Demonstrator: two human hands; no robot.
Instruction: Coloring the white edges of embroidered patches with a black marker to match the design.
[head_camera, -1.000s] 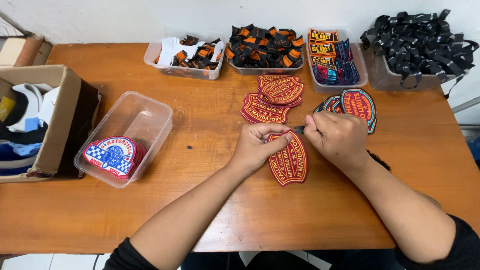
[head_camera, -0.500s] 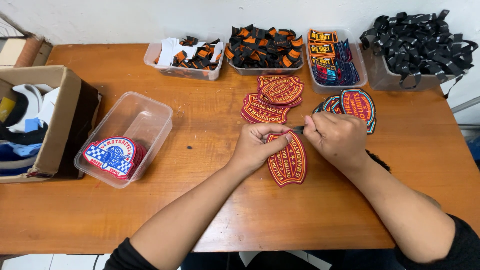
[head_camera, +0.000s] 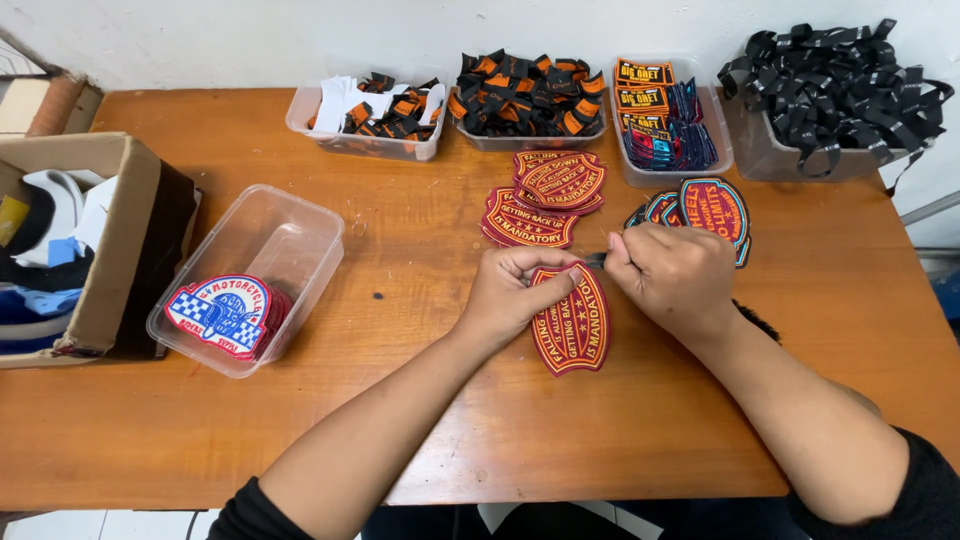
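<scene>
Two hands: both meet at the top edge of one red patch (head_camera: 572, 322) near the middle of the table (head_camera: 420, 430).
Left hand (head_camera: 520, 290): curled over the patch's upper left edge, fingers pinching it and pressing it down.
Right hand (head_camera: 668, 275): closed in a loose fist, fingertips gripping a small dark tool (head_camera: 596, 260) whose tip shows just above the patch; what kind of tool, I cannot tell.
Red patch: shield-shaped, red with gold lettering, flat on the table, turned sideways.
Red stack (head_camera: 545, 195): more of the same patches, just beyond the hands.
Blue patches (head_camera: 712, 208): a small fan of dark, blue-edged ones, just behind the right hand.
Clear tub (head_camera: 300, 235): left of the hands, holding checkered blue, white and red patches (head_camera: 222, 313).
Box (head_camera: 110, 240): cardboard, at the left edge, with caps inside.
Back row: three trays (head_camera: 365, 145) of small labels and a bin of black straps (head_camera: 840, 90).
</scene>
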